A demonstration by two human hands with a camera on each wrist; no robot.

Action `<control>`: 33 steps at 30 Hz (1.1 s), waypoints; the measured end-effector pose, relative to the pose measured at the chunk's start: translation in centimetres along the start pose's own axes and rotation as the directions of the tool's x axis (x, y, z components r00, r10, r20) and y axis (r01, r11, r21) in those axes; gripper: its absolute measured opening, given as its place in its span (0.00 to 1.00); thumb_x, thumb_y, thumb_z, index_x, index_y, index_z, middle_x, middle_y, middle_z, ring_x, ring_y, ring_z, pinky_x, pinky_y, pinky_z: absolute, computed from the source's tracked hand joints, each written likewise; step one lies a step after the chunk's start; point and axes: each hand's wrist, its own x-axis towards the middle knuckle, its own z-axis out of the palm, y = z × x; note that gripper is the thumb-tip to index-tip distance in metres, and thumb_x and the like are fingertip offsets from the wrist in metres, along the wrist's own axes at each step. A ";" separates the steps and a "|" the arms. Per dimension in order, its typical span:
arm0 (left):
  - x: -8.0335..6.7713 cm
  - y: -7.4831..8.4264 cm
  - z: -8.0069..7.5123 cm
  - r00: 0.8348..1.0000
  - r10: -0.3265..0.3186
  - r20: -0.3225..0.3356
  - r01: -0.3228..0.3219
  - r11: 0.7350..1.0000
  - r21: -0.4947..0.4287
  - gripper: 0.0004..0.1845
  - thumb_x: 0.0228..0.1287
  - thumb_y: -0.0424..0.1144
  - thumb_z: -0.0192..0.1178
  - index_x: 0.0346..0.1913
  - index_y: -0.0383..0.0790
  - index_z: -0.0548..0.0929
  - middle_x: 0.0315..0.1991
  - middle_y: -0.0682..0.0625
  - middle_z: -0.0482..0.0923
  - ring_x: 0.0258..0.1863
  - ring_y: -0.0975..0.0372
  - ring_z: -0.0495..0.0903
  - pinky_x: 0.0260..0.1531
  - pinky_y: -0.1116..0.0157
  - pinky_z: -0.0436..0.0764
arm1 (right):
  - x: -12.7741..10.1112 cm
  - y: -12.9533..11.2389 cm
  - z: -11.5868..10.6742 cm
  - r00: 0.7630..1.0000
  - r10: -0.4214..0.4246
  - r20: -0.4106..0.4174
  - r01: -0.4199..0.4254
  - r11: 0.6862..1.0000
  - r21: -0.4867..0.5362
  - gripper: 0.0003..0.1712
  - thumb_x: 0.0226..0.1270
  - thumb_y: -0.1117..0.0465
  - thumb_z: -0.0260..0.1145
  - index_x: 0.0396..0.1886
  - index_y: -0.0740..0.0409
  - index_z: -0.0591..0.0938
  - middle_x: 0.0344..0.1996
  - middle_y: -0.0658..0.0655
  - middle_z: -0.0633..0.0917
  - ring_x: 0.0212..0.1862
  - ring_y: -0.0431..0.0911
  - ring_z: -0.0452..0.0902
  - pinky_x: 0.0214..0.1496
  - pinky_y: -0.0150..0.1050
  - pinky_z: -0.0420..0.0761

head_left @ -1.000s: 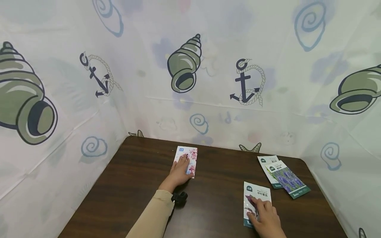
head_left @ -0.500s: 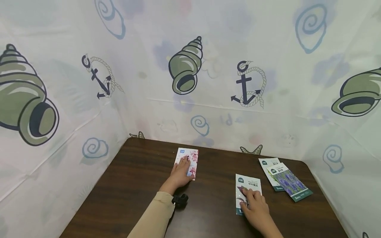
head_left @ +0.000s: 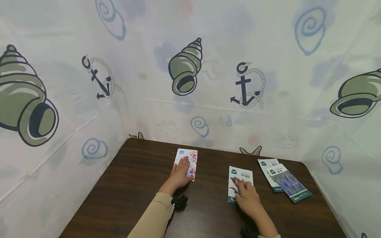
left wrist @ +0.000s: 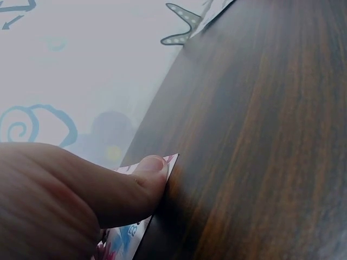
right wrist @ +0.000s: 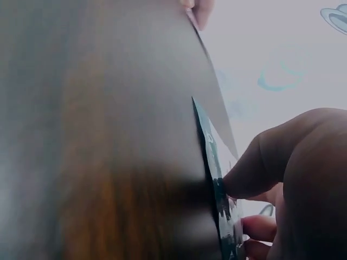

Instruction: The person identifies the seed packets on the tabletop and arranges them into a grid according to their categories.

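My left hand rests flat on a white seed packet with pink blossoms near the table's back edge. In the left wrist view its thumb lies over one corner of the blossom packet. The right hand presses its fingertips and thumb on a second seed packet, white with a purple leaf picture and a green bottom strip. The right wrist view shows the thumb touching this leaf packet from above, with other fingers partly hidden behind it. Both hands cover parts of their packets.
To the right lie two overlapping seed packets: a lavender packet on top of a white and green packet. The dark wooden table meets a shell-and-anchor patterned cloth at its back and sides.
My right hand has slid the leaf packet left and away from me, toward the blossom packet. The left hand stays on its packet. The other two packets lie as before.
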 end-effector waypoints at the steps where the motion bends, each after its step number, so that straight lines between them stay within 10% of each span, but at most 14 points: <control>1: 0.0 -0.1 0.0 1.000 -0.006 0.001 0.006 1.000 0.006 0.47 0.72 0.47 0.72 0.86 0.34 0.61 0.91 0.40 0.45 0.91 0.45 0.42 0.88 0.37 0.39 | 0.2 -0.1 0.1 1.000 -0.011 -0.004 0.011 1.000 0.009 0.37 0.71 0.59 0.64 0.80 0.61 0.75 0.71 0.71 0.72 0.69 0.67 0.67 0.65 0.73 0.71; 10: 0.1 -0.3 0.0 1.000 -0.010 -0.004 0.010 0.999 0.040 0.46 0.74 0.49 0.70 0.87 0.37 0.61 0.91 0.42 0.44 0.91 0.46 0.42 0.88 0.38 0.41 | 1.6 -1.0 0.2 0.998 -0.058 -0.038 0.060 0.996 0.067 0.38 0.70 0.62 0.66 0.80 0.64 0.73 0.76 0.72 0.72 0.75 0.70 0.67 0.74 0.74 0.68; 17: -0.5 0.5 -0.5 1.000 -0.007 0.010 0.007 1.000 -0.004 0.46 0.75 0.46 0.69 0.86 0.34 0.60 0.91 0.39 0.44 0.91 0.44 0.42 0.88 0.38 0.39 | 1.5 -0.2 0.5 0.985 -0.132 -0.109 0.147 0.977 0.153 0.21 0.67 0.69 0.70 0.59 0.67 0.77 0.74 0.76 0.75 0.77 0.73 0.70 0.78 0.70 0.69; 27: -0.4 0.3 -0.3 1.000 -0.005 0.003 0.005 1.000 0.021 0.47 0.73 0.47 0.71 0.86 0.34 0.61 0.91 0.39 0.45 0.91 0.44 0.43 0.88 0.37 0.40 | 1.1 0.5 0.6 0.973 -0.167 -0.161 0.197 0.961 0.194 0.28 0.68 0.71 0.74 0.68 0.64 0.84 0.59 0.69 0.75 0.69 0.70 0.69 0.71 0.69 0.70; 33: -1.1 1.2 -1.3 1.000 0.003 0.012 -0.003 1.000 0.006 0.46 0.74 0.45 0.71 0.85 0.31 0.61 0.90 0.36 0.47 0.90 0.41 0.44 0.87 0.36 0.42 | 1.1 0.6 0.5 0.983 -0.162 -0.087 0.177 0.961 0.212 0.32 0.73 0.69 0.71 0.76 0.61 0.80 0.72 0.71 0.73 0.79 0.75 0.62 0.76 0.75 0.68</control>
